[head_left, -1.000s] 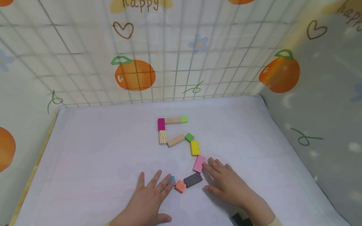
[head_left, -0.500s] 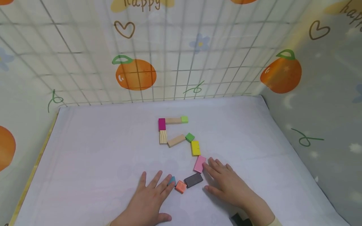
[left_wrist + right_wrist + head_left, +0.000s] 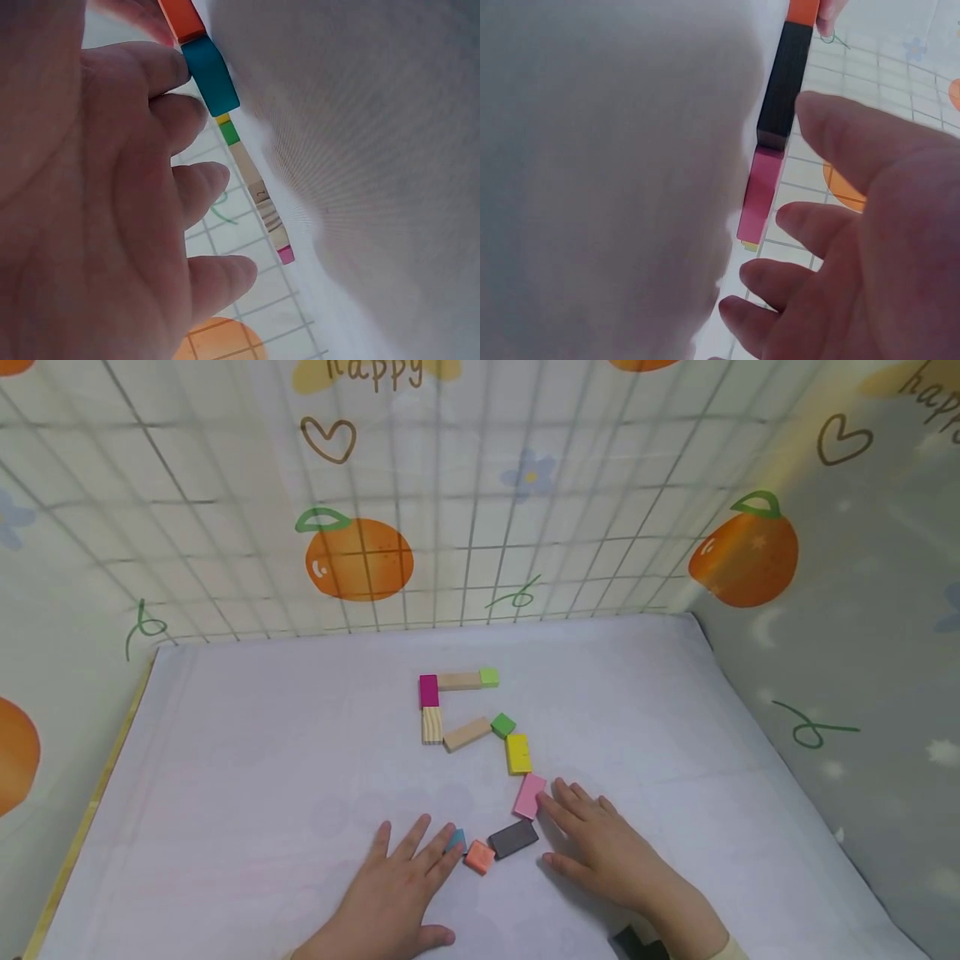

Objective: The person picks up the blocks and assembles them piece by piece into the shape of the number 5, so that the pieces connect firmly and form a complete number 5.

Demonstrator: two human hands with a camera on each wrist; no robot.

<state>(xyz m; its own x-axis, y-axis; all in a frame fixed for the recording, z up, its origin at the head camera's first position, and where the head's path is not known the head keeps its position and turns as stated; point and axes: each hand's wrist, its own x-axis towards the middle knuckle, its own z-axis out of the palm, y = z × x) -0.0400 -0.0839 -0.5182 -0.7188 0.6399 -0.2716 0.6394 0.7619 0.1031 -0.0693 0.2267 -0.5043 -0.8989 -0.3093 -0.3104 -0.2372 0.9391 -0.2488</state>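
Fingers spread, my left hand (image 3: 397,889) lies at the near left end of a curving row of wooden blocks. Its fingers partly cover a blue block (image 3: 457,839), which shows whole in the left wrist view. Beside that come an orange block (image 3: 479,857) and a black block (image 3: 513,839). My right hand (image 3: 600,843) rests to the right of the row, fingers loosely extended, index fingertip right at the edge of a pink block (image 3: 529,796). Neither hand grips anything.
Beyond the pink block the row continues with a yellow block (image 3: 518,754), a green block (image 3: 503,725), a plain wooden block (image 3: 467,735), a striped block (image 3: 432,725), a magenta block (image 3: 428,690) and a light green cube (image 3: 489,677). A printed curtain (image 3: 465,485) hangs behind the white tabletop (image 3: 262,760).
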